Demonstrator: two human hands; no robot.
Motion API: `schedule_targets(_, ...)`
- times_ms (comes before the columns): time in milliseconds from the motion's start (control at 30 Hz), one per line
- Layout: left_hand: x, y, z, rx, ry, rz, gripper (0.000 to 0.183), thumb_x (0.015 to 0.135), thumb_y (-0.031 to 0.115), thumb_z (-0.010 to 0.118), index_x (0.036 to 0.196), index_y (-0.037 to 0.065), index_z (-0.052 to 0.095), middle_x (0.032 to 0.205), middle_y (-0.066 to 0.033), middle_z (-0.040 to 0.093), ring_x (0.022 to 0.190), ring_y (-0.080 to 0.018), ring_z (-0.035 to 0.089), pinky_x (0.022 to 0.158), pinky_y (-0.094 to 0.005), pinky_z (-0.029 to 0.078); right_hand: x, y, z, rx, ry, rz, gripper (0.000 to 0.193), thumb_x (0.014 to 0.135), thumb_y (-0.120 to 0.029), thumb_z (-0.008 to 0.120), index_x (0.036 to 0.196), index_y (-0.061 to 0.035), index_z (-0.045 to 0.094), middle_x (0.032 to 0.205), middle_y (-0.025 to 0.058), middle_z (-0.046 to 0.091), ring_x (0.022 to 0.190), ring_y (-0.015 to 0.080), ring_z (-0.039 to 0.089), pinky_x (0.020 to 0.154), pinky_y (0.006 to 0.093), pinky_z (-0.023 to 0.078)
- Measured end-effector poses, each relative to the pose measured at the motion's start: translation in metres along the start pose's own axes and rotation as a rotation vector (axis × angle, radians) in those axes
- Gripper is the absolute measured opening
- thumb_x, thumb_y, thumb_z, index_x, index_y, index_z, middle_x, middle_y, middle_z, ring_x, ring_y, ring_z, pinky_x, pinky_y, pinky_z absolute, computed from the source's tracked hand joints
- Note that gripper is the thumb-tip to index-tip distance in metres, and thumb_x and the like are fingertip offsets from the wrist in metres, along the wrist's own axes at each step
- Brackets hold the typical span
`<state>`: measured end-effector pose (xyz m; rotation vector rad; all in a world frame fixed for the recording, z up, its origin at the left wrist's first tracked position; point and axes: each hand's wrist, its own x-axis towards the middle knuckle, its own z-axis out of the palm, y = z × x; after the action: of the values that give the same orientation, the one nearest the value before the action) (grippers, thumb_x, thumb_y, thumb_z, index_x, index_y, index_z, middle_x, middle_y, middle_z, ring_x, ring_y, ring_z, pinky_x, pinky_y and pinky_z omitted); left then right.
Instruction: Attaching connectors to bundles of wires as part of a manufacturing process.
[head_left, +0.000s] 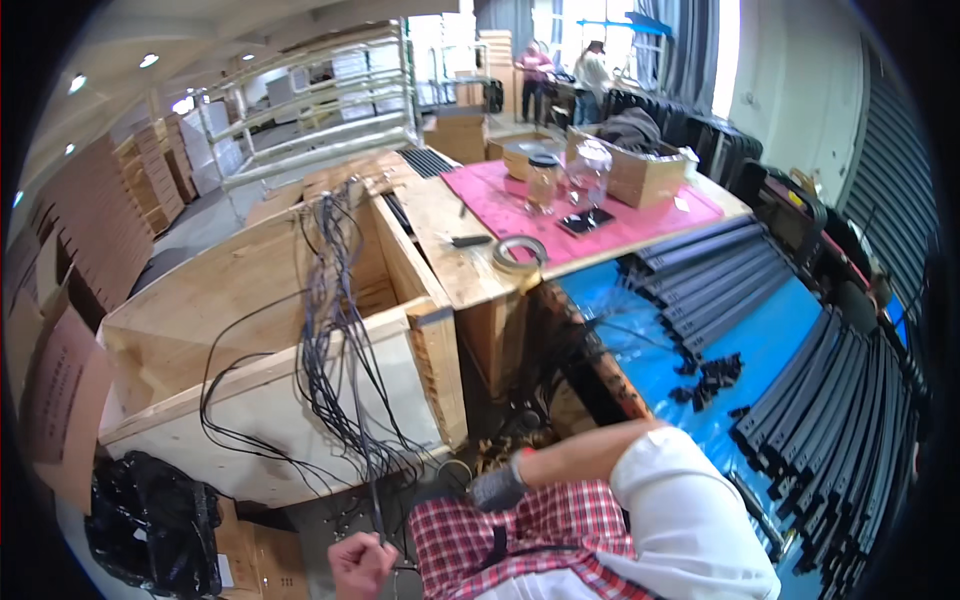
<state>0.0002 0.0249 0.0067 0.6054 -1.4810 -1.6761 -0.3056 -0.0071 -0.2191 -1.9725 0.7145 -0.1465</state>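
Observation:
A bundle of thin black cables (335,300) drapes over the wall of a long wooden crate (250,455) and hangs down its near side. Low in the picture, my bare left hand (362,565) is closed, and a dark strand from the bundle runs down to its fingers. My right hand (498,488), in a dark grey glove, is over the red checked cloth (570,515) on my lap. Its fingers point left, toward the hanging cable ends, but are too dark to make out whether they grip anything.
At right, rows of dark bars (830,440) and small black pieces (712,380) lie on a blue-covered table (600,290). A tape roll (519,253), jars (542,185) and a phone (586,221) sit ahead. A black plastic bag (155,525) stands lower left. Two people are far off.

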Motion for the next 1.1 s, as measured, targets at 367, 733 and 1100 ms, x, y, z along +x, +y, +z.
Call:
schedule_targets(367,0.009,-0.04,-0.018,-0.379,0.16,-0.427,0.019,0.085,0.018,0.047,0.084,0.0,0.054,0.058,-0.0048,0.051,0.047,-0.0094,0.043,0.043,-0.0237,0.034,0.006,-0.177,-0.04,0.425,0.87,-0.024,0.023,0.083,-0.02,0.055,0.082,0.0018,0.059,0.07,0.0118,0.058,0.068,0.0179,0.056,0.065,0.0279,0.044)
schedule_targets(733,0.008,-0.053,-0.021,-0.209,0.436,-0.235,0.023,0.088,0.018,0.046,0.071,0.002,0.049,0.055,-0.0043,0.05,0.041,-0.0079,0.04,0.038,-0.0213,0.032,-0.032,-0.19,-0.05,0.072,1.203,0.007,0.016,0.079,-0.015,0.059,0.083,0.0006,0.061,0.078,0.0119,0.061,0.078,0.02,0.057,0.07,0.029,0.046)
schedule_targets(1100,0.012,-0.049,-0.034,0.271,0.718,0.021,0.035,0.092,0.029,0.036,0.065,0.008,0.038,0.048,0.003,0.033,0.034,-0.0045,0.029,0.031,-0.0178,0.023,-0.064,-0.22,-0.058,-0.573,1.477,0.049,0.014,0.073,-0.016,0.064,0.077,-0.0034,0.062,0.085,0.0128,0.06,0.079,0.0267,0.057,0.071,0.0338,0.045)
